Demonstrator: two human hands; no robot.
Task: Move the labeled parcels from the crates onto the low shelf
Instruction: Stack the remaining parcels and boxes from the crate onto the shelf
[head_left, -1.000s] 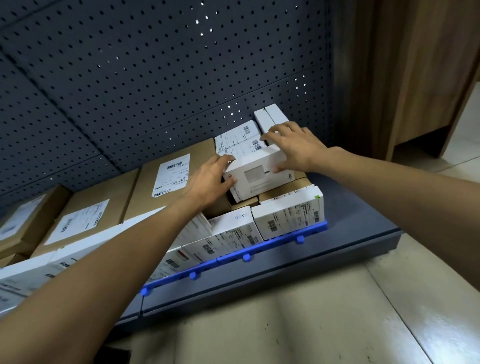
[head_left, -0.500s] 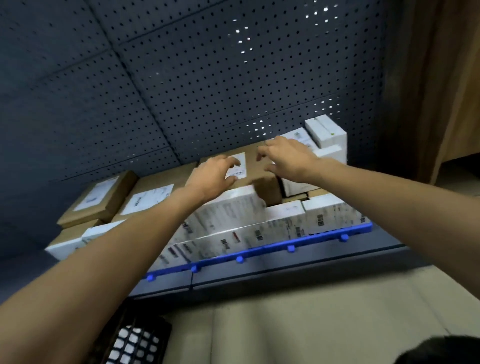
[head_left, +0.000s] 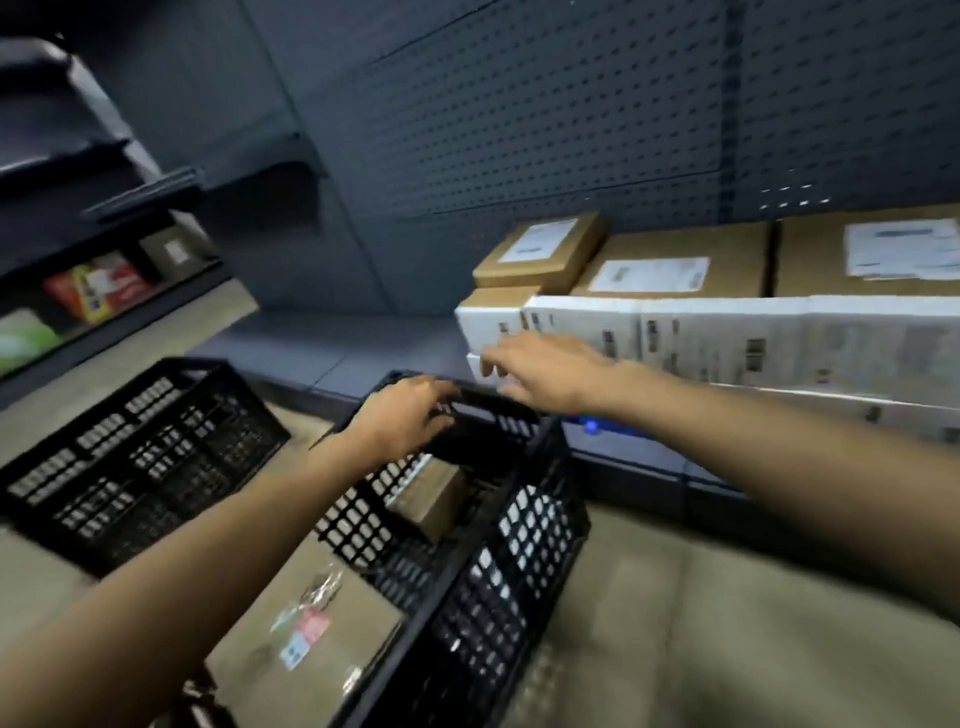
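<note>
A black mesh crate (head_left: 483, 587) stands on the floor in front of me. Inside it lie a small brown parcel (head_left: 431, 499) and a larger brown parcel with stickers (head_left: 306, 644). My left hand (head_left: 405, 415) hovers over the crate's far rim, fingers loosely curled, holding nothing. My right hand (head_left: 545, 369) is spread open above the crate's far edge, in front of the white boxes (head_left: 701, 332) on the low shelf (head_left: 322, 348). Brown labeled parcels (head_left: 670, 265) sit behind the white boxes.
A second black crate (head_left: 140, 457) sits to the left on the floor, and its inside looks dark. A side shelf (head_left: 98, 291) at far left carries colourful packages. The perforated back panel (head_left: 519, 114) rises behind the low shelf. The shelf's left part is bare.
My view has swung left and down from the shelf to the crates. Both hands have left the white box on the shelf and moved over the near crate, holding nothing.
</note>
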